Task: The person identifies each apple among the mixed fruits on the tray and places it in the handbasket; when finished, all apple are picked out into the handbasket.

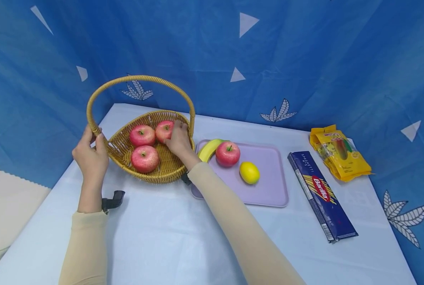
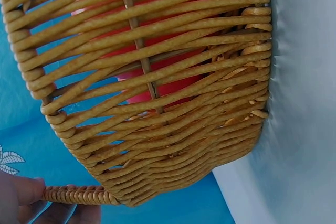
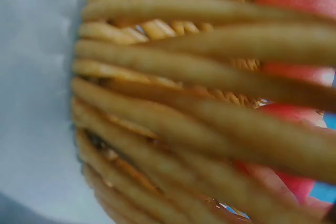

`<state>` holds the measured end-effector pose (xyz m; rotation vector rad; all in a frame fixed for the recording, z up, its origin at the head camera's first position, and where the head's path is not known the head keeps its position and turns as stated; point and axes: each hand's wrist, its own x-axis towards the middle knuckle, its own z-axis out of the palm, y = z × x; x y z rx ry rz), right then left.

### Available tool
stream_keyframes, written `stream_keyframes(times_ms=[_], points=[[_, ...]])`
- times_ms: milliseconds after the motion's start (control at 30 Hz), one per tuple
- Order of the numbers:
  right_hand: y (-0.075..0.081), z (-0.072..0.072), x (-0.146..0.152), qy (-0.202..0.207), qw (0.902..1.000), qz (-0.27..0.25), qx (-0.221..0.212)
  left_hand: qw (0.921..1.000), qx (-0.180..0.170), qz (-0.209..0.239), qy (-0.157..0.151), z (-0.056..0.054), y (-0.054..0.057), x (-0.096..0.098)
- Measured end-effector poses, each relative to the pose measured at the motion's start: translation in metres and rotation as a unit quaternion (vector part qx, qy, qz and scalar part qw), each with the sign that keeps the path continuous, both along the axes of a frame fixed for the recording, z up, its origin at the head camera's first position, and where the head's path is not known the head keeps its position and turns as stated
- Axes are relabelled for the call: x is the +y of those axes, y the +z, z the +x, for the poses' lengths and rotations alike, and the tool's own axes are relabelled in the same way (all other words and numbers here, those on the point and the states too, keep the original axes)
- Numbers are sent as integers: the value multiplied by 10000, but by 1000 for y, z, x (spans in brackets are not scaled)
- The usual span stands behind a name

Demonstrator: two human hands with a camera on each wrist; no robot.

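Note:
A wicker basket (image 1: 162, 174) with a tall arched handle stands at the table's left, with three red apples inside. My left hand (image 1: 92, 157) grips the base of the basket handle (image 1: 92, 113) on its left side; in the left wrist view its fingers (image 2: 31, 188) curl round the woven cane. My right hand (image 1: 179, 140) reaches over the near right rim and holds the rightmost apple (image 1: 163, 130) inside the basket. The other two, an upper apple (image 1: 142, 135) and a lower apple (image 1: 145, 159), lie to its left. Basket weave (image 3: 210, 98) covers most of the right wrist view.
Right of the basket lies a lilac tray (image 1: 269, 190) with a banana (image 1: 209, 149), a red apple (image 1: 228, 153) and a lemon (image 1: 249, 173). Farther right are a blue spaghetti box (image 1: 322, 196) and a yellow snack bag (image 1: 340, 152). A blue curtain (image 1: 212, 51) hangs behind the table.

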<state>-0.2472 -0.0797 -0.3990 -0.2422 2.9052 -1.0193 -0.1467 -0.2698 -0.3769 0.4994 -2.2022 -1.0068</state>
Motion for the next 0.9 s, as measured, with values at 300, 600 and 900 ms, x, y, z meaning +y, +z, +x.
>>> stream_keyframes(times_ms=[300,600,900], points=[[1,2,0,-23,10000,-70,9,10000,69,-35,-8,0,1,0],[2,8,2,107,9997,-155,176,10000,4,4,-41,-1,0,0],[10,29,14,751,9920,-693,740,9999,96,-18,-70,0,-1,-1]])
